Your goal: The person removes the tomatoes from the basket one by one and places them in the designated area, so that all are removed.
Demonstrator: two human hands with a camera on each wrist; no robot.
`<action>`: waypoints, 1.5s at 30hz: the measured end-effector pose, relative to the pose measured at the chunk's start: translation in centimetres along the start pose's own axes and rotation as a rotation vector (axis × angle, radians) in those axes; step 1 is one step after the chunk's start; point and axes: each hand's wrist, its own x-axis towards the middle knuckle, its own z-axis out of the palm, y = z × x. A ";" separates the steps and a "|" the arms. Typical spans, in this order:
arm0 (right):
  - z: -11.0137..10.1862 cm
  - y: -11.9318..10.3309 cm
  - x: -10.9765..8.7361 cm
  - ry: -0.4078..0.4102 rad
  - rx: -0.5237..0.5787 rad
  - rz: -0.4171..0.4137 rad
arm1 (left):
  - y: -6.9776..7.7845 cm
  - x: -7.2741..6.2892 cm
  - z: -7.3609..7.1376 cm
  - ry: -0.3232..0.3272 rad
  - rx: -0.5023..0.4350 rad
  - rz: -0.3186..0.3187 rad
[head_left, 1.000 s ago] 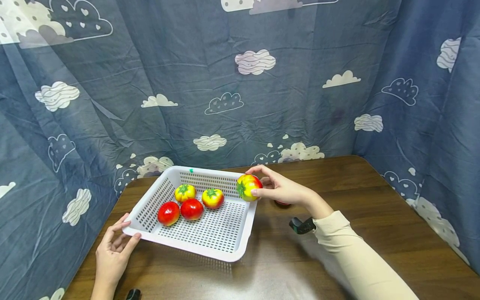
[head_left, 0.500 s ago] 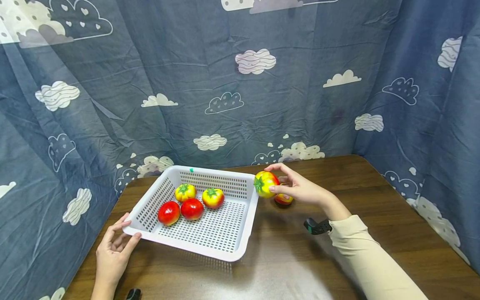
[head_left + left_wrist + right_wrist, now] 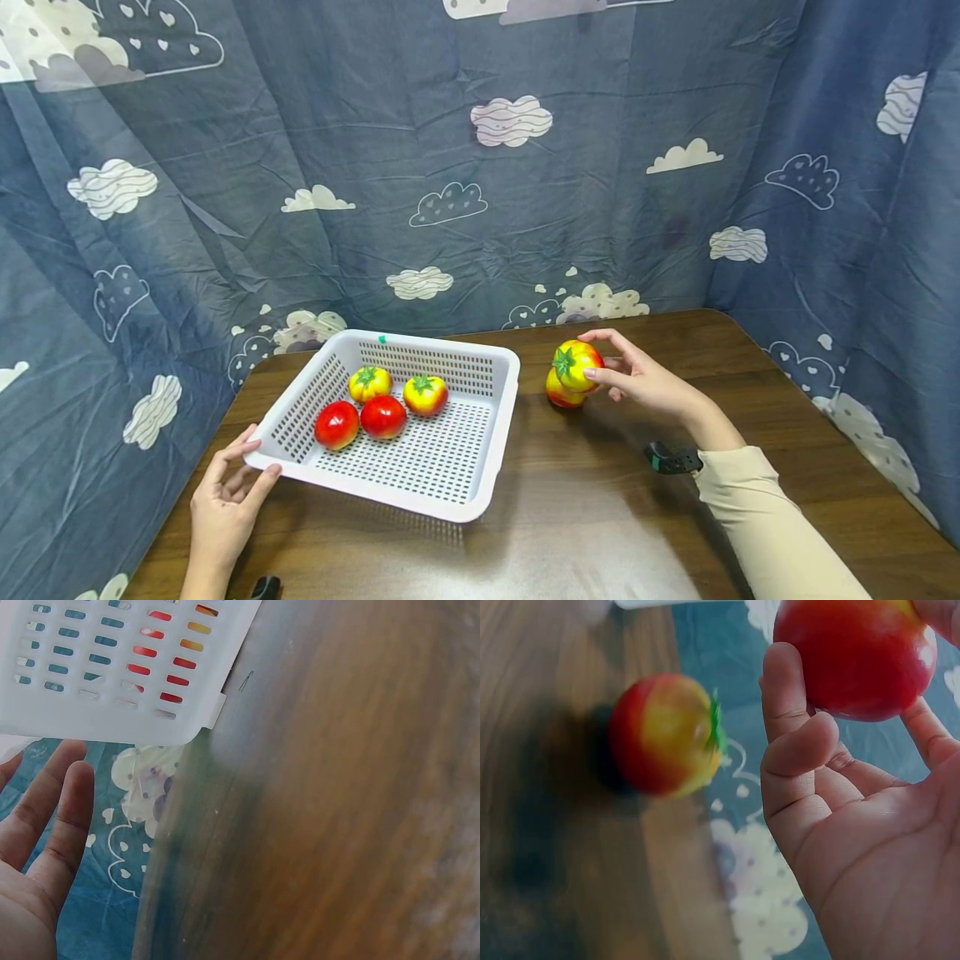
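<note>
In the head view my right hand pinches a yellow-and-red toy tomato with a green leafy top, thumb on the near side. The held tomato shows its red underside in the right wrist view. Just behind and below it, a second tomato sits on the table, partly covered in the head view. My left hand grips the near left corner of a white perforated basket between thumb and fingers. In the left wrist view its fingers reach up to the basket's rim.
Inside the basket lie two yellow tomatoes with green tops, one left and one right, and two shiny red ones. The brown wooden table ends at a blue curtain with cloud prints.
My right hand has carried the tomato from above the basket's right rim rightward, to over the tomato on the table. The left hand and the basket have stayed in place.
</note>
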 end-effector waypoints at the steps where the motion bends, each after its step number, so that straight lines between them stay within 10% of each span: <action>1: -0.2 0.3 -0.2 0.007 0.005 0.009 | 0.0 0.0 0.0 0.000 0.001 -0.002; 45: -3.3 6.6 -3.1 0.085 0.060 0.136 | 0.0 0.0 0.0 0.006 0.006 -0.014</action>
